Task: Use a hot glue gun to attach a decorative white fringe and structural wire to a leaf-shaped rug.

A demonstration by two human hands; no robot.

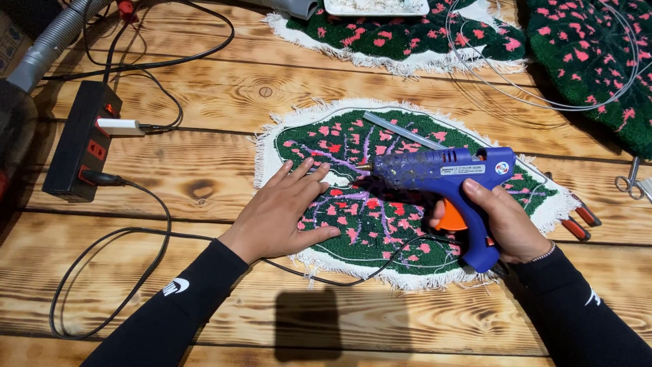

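My left hand (288, 211) lies flat, fingers spread, pinning the green-and-pink leaf-shaped tufted rug (380, 217) while my right hand (499, 224) grips the blue glue gun (441, 173), nozzle aimed at it.

A glossy blue plastic glue gun (441, 170) with an orange trigger sits in the right hand (506, 221) above a leaf-shaped tufted rug (380, 197) of matt green, pink and purple yarn, edged in frayed white cloth. The left hand (285, 211), in a black fabric sleeve, presses its fuzzy pile. Beneath lies a scorched, strongly grained wooden table (204, 81) with a matt black plastic power strip (81, 139).
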